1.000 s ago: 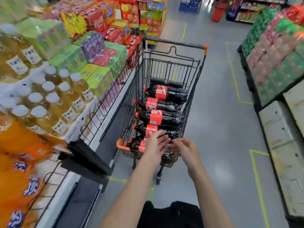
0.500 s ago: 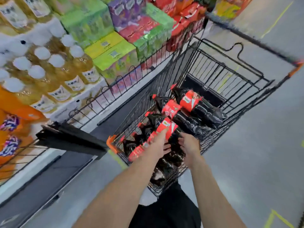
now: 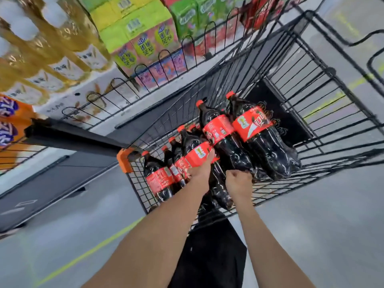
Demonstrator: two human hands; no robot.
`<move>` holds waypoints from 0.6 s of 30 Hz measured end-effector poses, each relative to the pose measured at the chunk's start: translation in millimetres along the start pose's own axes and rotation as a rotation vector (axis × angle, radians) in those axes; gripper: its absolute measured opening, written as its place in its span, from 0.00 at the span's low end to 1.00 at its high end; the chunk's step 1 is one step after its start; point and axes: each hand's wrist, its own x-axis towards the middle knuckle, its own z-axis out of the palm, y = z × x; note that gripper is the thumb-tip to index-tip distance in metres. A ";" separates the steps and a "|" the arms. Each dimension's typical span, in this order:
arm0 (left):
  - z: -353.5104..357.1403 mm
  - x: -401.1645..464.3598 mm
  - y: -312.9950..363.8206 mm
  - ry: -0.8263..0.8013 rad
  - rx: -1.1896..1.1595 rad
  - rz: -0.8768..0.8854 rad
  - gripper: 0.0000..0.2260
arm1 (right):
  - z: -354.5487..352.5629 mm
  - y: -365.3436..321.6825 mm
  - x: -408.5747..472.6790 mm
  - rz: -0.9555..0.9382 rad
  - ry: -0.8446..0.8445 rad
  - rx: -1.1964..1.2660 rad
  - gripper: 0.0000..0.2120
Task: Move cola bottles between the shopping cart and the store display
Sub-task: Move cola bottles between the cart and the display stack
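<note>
Several cola bottles with red labels and red caps lie in the black wire shopping cart (image 3: 324,129). My left hand (image 3: 200,169) grips one cola bottle (image 3: 196,154) at its label, in the middle of the pile. My right hand (image 3: 239,180) is curled on the dark lower body of that same bottle, close beside the left hand. Two more bottles (image 3: 257,127) lie to the right of it, and another bottle (image 3: 159,179) lies to its left by the cart's orange corner (image 3: 124,157). The fingertips of both hands are hidden.
The store display (image 3: 128,100) runs along the left, behind a low black wire fence. It holds yellow drink bottles (image 3: 62,48), colourful drink cartons (image 3: 145,46) and orange packs (image 3: 10,125). Grey floor with yellow lines lies around the cart.
The view has tilted and come closer to the cart. Both hands have closed further on the bottle, and the right hand now looks like a fist on its lower body.
</note>
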 end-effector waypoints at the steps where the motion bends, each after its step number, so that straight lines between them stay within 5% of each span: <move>1: 2.5 3.7 1.6 0.009 -0.031 -0.018 0.66 | 1.9 -0.3 0.1 -0.020 0.011 -0.104 0.16; 7: 6.6 19.9 -4.4 0.155 -0.211 0.030 0.67 | -6.4 0.3 9.7 -0.175 0.039 -0.386 0.13; 12: -0.7 20.3 -12.1 0.172 -0.179 0.101 0.66 | -2.5 -11.4 10.4 -0.229 0.120 -0.601 0.22; 15: -8.1 15.8 -11.3 0.122 -0.176 0.147 0.65 | 0.0 -13.6 15.3 -0.254 0.061 -0.498 0.26; 18: -23.6 12.0 -15.3 0.031 -0.210 0.164 0.63 | 3.2 -23.9 22.3 -0.201 -0.196 -0.264 0.30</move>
